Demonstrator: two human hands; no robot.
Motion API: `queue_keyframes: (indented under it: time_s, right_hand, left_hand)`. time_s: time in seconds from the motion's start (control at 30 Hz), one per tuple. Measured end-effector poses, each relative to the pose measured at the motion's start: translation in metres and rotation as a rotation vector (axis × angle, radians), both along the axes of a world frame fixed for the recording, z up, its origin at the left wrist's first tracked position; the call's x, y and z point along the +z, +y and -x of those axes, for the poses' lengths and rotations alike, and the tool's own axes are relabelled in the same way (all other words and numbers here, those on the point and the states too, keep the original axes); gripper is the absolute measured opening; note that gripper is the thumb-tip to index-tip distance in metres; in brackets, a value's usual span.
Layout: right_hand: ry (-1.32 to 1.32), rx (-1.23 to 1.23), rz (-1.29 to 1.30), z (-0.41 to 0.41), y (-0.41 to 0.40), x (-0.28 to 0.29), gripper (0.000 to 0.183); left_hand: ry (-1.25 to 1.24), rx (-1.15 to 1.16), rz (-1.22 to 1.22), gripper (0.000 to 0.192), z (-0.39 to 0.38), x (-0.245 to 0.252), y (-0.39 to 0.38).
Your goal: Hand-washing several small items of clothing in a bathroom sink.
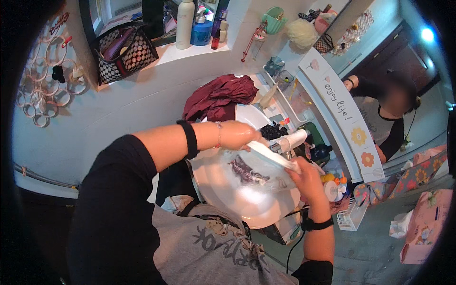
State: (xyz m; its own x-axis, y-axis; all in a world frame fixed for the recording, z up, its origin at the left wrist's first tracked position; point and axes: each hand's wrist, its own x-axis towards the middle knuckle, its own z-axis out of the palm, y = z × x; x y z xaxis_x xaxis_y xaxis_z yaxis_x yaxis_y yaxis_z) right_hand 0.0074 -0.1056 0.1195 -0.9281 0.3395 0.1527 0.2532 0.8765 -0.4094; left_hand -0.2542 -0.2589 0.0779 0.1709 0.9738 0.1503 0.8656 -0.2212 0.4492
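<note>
A white strip that looks like wet cloth (270, 154) is stretched between my two hands over a white washbasin (256, 219). My left hand (242, 135) grips its far left end, close to the faucet (293, 140). At the other end, my right hand (306, 176) pinches the strip near the basin's right rim. Below it, a dark patterned piece (247, 171), perhaps fabric or a print, shows in the basin; I cannot tell whether it belongs to the white strip. A bright reflection covers part of the bowl.
Crumpled maroon cloth (221, 96) lies on the basin's far left edge. Behind the faucet stand a dark bottle (320, 152) and a black crumpled item (273, 131). Pump bottles (333, 188) crowd the right side. A mirror cabinet (342, 114) borders the counter. A pink tissue box (427, 228) hangs right.
</note>
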Motion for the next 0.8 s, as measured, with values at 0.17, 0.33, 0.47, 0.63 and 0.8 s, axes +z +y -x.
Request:
queue_keyframes:
  time_s: [0.17,0.33,0.47,0.63,0.8]
  right_hand:
    - [0.162,-0.044,0.126,0.002,-0.004,0.062,0.02]
    - [0.351,-0.128,0.316,-0.002,0.002,0.074,0.016]
    - [0.178,-0.024,0.534,0.001,0.009,0.028,0.018]
    - [-0.234,-0.097,0.25,0.011,0.02,-0.12,0.027]
    - [-0.431,-0.136,-0.086,0.029,-0.003,-0.265,0.043]
  left_hand:
    - [-0.149,0.014,-0.225,0.031,0.006,0.067,0.001]
    - [-0.142,0.112,-0.218,0.028,-0.01,0.104,0.008]
    - [-0.13,0.198,-0.199,0.027,-0.01,0.047,0.005]
    - [0.04,0.307,0.011,0.02,-0.017,-0.085,0.009]
    - [-0.05,0.805,0.407,0.03,-0.053,-0.198,0.043]
